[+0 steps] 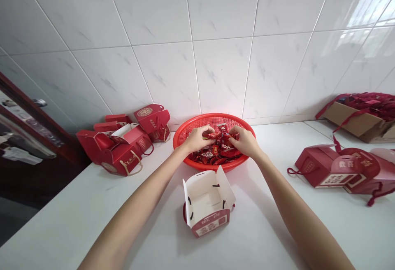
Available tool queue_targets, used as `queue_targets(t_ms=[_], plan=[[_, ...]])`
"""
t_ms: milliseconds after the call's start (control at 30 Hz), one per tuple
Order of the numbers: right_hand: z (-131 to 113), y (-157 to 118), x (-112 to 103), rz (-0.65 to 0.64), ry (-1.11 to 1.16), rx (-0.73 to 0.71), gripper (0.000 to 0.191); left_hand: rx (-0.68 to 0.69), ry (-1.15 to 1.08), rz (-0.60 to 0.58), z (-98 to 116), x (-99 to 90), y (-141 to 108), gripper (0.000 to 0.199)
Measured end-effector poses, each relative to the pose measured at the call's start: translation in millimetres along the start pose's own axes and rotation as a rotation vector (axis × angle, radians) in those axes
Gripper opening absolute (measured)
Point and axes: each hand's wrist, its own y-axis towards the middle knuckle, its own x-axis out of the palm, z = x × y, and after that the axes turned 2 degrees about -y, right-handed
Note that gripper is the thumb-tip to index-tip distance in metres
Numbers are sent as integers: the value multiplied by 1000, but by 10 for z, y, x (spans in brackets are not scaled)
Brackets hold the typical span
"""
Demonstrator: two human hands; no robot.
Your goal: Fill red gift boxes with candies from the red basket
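Observation:
Both hands are in a red plastic basket (212,115) that holds many red-wrapped candies (216,150). My left hand (201,136) is at the left part of the pile, its fingers pinched on a red-wrapped candy. On the right side of the pile, my right hand (242,139) has thumb and fingers closed around another red wrapper. In front of the basket stands a small red box (212,220) with its flaps up, showing a white interior with no candy in it.
Several red gift boxes (121,159) with cord handles stand at the left near the tiled wall. More red boxes (324,165) lie at the right. Behind them a cardboard carton (348,117) holds dark red items. A white countertop (154,237) carries everything.

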Motion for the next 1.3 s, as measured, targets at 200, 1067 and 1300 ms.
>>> queue_targets(t_ms=[200, 1067, 1300], plan=[[-55, -21, -44, -95, 63, -100, 17, 259, 23, 82, 19, -4, -14, 12], [-121, -9, -48, -110, 551, -42, 39, -73, -320, -86, 153, 10, 30, 47], [-72, 13, -41, -140, 561, -134, 45, -144, -355, -18, 161, -8, 17, 54]])
